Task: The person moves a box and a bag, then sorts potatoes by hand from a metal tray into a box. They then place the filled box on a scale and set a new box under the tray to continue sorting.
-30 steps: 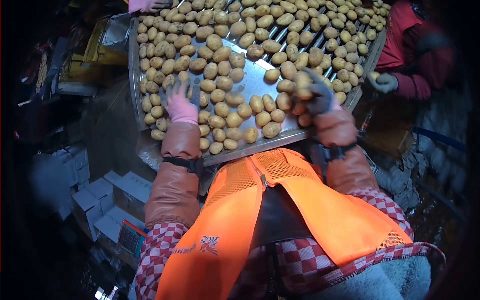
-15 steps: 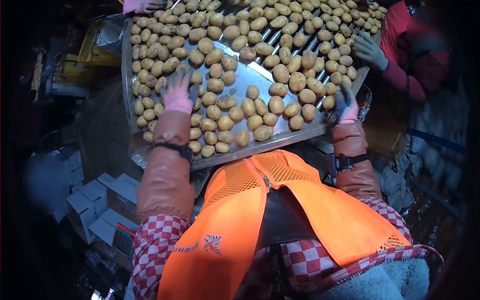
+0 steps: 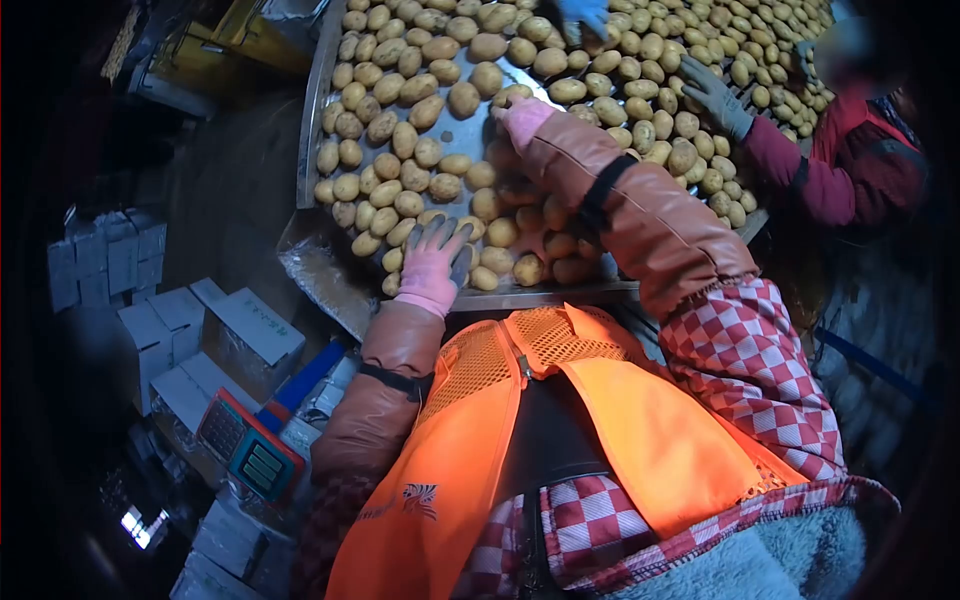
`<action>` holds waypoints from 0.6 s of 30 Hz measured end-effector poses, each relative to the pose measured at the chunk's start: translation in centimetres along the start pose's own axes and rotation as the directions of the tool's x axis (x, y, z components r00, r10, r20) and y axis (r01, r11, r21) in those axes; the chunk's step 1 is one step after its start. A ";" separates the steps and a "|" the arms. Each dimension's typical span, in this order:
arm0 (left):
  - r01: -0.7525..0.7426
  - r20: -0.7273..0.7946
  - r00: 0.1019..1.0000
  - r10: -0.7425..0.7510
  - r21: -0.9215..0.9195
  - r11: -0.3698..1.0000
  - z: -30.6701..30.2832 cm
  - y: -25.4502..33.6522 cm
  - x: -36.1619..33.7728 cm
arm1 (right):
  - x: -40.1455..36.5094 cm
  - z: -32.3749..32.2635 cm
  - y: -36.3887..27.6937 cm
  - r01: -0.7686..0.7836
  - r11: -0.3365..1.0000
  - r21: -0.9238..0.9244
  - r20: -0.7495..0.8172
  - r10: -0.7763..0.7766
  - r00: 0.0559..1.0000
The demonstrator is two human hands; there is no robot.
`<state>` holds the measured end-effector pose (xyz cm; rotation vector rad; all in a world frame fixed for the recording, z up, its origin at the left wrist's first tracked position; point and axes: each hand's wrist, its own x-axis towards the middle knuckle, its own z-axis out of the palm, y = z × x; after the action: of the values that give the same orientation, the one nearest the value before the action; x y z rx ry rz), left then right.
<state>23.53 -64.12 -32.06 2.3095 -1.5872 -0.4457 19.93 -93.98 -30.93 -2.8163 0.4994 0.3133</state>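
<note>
Many potatoes (image 3: 425, 112) lie over a metal sorting table (image 3: 312, 130). My left hand (image 3: 432, 265), in a pink glove with grey fingers, rests with its fingers spread on potatoes close to the near edge. My right hand (image 3: 524, 122), gloved alike, reaches across to the left over the table. Its fingers are curled round a potato (image 3: 512, 95) and partly hidden by the back of the hand. Shadowed potatoes (image 3: 530, 220) lie beneath my right forearm.
At the right, a co-worker's grey-gloved hand (image 3: 718, 98) lies over potatoes. Another person's blue-gloved hand (image 3: 583, 15) is at the far side. Cardboard boxes (image 3: 250, 335) and a red-framed scale display (image 3: 250, 448) stand at lower left. Yellow crates (image 3: 265, 35) are at upper left.
My right hand has swung from the table's right edge to its middle and closed on a potato. My left hand has come back toward the near edge. The view has shifted.
</note>
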 end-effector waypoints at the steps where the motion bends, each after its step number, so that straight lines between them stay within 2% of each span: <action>1: 0.014 0.047 0.999 -0.015 0.007 1.000 -0.3 -0.7 -0.9 | 1.2 1.0 -0.3 -0.050 0.998 -0.024 0.053 0.051 0.997; 3: 0.034 0.135 0.990 -0.036 0.023 0.999 -0.6 -2.2 -2.1 | 3.5 2.6 -0.6 -0.151 0.985 -0.084 0.144 0.162 0.976; 4: 0.144 0.117 0.983 -0.140 -0.032 0.989 -1.0 -2.3 -2.2 | 3.9 2.6 -0.7 -0.127 0.984 -0.123 0.205 0.151 0.967; 7: 0.291 -0.100 0.947 -0.304 -0.123 0.949 -1.0 -4.3 -1.2 | -1.4 -2.4 -2.8 -0.023 1.000 -0.011 0.076 0.024 0.997; 8: 0.278 -0.217 0.935 -0.280 -0.041 0.960 -1.4 -4.4 0.0 | -2.0 -2.6 -2.7 -0.027 1.000 -0.012 0.110 0.029 0.994; 10: 0.260 -0.411 0.891 -0.194 0.110 0.959 -1.9 -4.0 3.8 | -3.0 -1.0 -1.1 -0.116 0.990 0.085 -0.001 0.117 0.993; 12: 0.229 -0.478 0.871 -0.112 0.194 0.954 -1.4 -4.7 7.0 | -3.6 2.0 0.7 -0.201 0.964 0.176 -0.165 0.230 0.959; 13: 0.196 -0.458 0.885 -0.084 0.204 0.959 -0.5 -6.1 8.2 | -4.4 1.5 0.5 -0.278 0.880 0.384 -0.128 0.350 0.928; 15: 0.190 -0.359 0.924 -0.132 0.133 0.973 -0.9 -8.3 9.8 | -6.7 -0.2 -0.6 -0.375 0.571 0.730 0.013 0.538 0.843; 16: 0.227 -0.270 0.941 -0.204 0.055 0.972 -1.8 -8.9 10.2 | -8.0 -0.5 0.0 -0.323 0.514 0.795 0.034 0.494 0.869; 17: 0.269 -0.175 0.947 -0.268 -0.018 0.963 -3.2 -8.2 10.7 | -9.2 0.7 1.1 -0.231 0.472 0.851 -0.012 0.457 0.890; 18: 0.290 -0.208 0.936 -0.286 -0.011 0.957 -3.9 -6.4 10.3 | -10.3 3.0 2.3 -0.133 0.423 0.896 -0.067 0.424 0.903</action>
<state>34.03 -71.29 -32.07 2.5203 -1.1666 -0.2429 9.15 -92.05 -31.59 -1.7096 0.8937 -0.2703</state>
